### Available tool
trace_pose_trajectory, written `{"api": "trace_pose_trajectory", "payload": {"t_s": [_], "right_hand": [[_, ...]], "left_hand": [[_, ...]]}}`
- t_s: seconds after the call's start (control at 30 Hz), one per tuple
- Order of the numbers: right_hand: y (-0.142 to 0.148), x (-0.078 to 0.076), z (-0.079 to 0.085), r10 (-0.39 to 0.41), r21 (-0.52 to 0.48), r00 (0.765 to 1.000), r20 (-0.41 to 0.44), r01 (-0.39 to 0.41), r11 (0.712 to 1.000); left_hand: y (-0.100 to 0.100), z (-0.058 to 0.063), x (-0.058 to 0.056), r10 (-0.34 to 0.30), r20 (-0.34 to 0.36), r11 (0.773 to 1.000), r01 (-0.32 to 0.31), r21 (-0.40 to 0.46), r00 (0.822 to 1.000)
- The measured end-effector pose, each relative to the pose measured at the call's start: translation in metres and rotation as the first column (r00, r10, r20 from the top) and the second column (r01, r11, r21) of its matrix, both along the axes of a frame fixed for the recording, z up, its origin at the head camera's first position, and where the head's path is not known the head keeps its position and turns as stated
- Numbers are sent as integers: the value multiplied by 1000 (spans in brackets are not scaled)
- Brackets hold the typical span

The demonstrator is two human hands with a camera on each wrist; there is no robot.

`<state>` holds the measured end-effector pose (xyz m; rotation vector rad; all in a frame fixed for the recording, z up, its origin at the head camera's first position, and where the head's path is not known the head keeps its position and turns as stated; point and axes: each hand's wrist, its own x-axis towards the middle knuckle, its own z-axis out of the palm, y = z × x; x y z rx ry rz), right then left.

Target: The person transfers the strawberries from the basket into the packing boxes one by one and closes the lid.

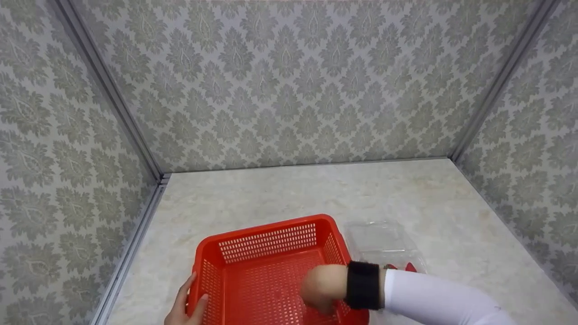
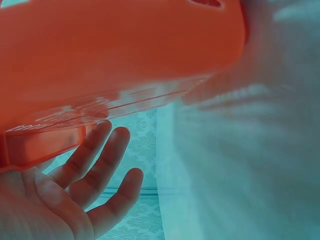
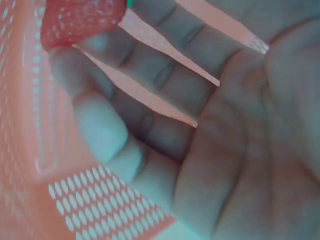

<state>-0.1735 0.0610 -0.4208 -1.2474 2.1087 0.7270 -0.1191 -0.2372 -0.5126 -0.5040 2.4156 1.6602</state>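
Observation:
A red plastic basket (image 1: pixel 271 228) with slotted walls stands on the table at the front. My left hand (image 1: pixel 187 302) holds its left wall, thumb inside the rim and fingers outside. In the left wrist view, several fingers (image 2: pixel 107 157) spread loosely beside the basket's outer side. Reaching into the basket from the right, my right hand (image 1: pixel 323 286) is low and blurred, back up. In the right wrist view a strawberry (image 3: pixel 82 20) lies right at its fingertips, and the thumb is apart from it. The lower part of the basket runs out of the head view.
Right of the basket lies a clear plastic box (image 1: pixel 379 237), its lid part laid back, with red strawberries (image 1: pixel 410 267) partly hidden behind the right wrist and its black band (image 1: pixel 363 285). Patterned wall panels (image 1: pixel 289 90) enclose the pale table (image 1: pixel 280 189) at the back and both sides.

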Motion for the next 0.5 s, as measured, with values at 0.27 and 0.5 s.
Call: {"api": "trace_pose_trajectory", "payload": {"t_s": [0.27, 0.5], "right_hand": [[25, -13, 40, -107, -259, 990, 89, 127, 957], [62, -14, 75, -184, -442, 971, 152, 233, 866]], "left_hand": [[-7, -5, 5, 1, 25, 999, -2, 48, 1000], [7, 1, 2, -10, -22, 1000, 10, 5, 1000]]}}
